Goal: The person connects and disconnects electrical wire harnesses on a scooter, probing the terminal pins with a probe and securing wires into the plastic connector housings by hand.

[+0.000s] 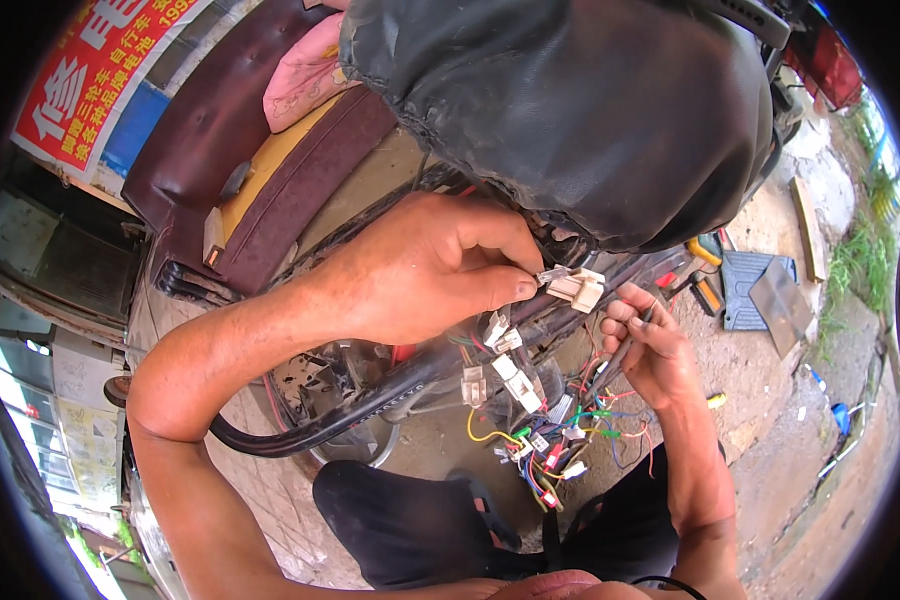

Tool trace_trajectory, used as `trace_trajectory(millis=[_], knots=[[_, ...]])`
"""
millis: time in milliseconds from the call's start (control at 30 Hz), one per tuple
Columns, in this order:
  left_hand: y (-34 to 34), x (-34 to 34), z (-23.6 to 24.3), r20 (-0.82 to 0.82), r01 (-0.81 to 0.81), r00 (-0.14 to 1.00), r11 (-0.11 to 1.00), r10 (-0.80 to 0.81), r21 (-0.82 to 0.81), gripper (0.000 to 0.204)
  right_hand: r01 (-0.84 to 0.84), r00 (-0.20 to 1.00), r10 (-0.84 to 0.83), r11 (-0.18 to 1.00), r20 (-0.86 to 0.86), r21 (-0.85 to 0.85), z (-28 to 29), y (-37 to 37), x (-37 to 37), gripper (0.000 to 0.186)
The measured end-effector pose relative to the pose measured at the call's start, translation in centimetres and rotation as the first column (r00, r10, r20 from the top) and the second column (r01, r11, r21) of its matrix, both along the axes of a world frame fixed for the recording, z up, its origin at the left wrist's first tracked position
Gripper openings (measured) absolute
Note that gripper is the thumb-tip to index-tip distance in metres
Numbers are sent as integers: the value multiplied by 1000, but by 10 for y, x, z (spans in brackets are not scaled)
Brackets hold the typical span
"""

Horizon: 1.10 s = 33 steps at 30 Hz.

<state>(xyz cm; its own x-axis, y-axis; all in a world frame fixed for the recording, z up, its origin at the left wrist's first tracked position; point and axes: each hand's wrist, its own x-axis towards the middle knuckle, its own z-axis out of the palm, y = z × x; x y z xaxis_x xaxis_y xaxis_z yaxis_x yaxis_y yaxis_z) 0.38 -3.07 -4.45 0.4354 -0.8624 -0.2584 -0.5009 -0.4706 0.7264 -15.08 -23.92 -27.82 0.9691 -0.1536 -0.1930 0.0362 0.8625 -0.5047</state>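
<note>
My left hand (450,265) reaches in under the black seat, its thumb and forefinger pinched at the near end of a white plastic wire connector (576,288). Close to the connector's other side is my right hand (655,345), fingers curled around a thin dark stick-like thing (620,352) whose kind I cannot make out. Below both hands hangs a tangle of coloured wires (545,440) with small plugs. More white connectors (517,383) dangle beside a black frame tube (345,425).
The black seat (590,110) overhangs my hands. To the left stands a maroon sofa (270,190) with a pink cloth (305,75). On the ground at right lie a yellow meter (706,248), a grey mat (748,285) and a wooden plank (808,230).
</note>
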Motion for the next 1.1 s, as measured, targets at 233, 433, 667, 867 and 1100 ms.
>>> trace_trajectory(millis=[233, 433, 667, 867, 1100], knots=[[-1, 1, 1, -49, -51, 997, 999, 51, 6, 18, 31, 997, -59, 906, -54, -423, 11, 7, -5, 39], [-6, -2, 5, 135, 63, 989, 998, -62, -1, 16, 52, 991, 11, 886, 133, -461, 46, 11, -24, 35], [0, -8, -8, 673, 439, 718, 867, -180, -236, 19, -27, 974, 151, 817, 168, -576, 110, 41, -24, 27], [-5, 1, -11, 873, 672, 421, 731, -245, -118, 29, 201, 951, -18, 793, 309, -574, 113, 57, -9, 24], [-10, -1, -3, 917, 719, 309, 693, -254, -50, 26, 324, 937, -138, 694, 322, -643, 113, 64, 3, 15]])
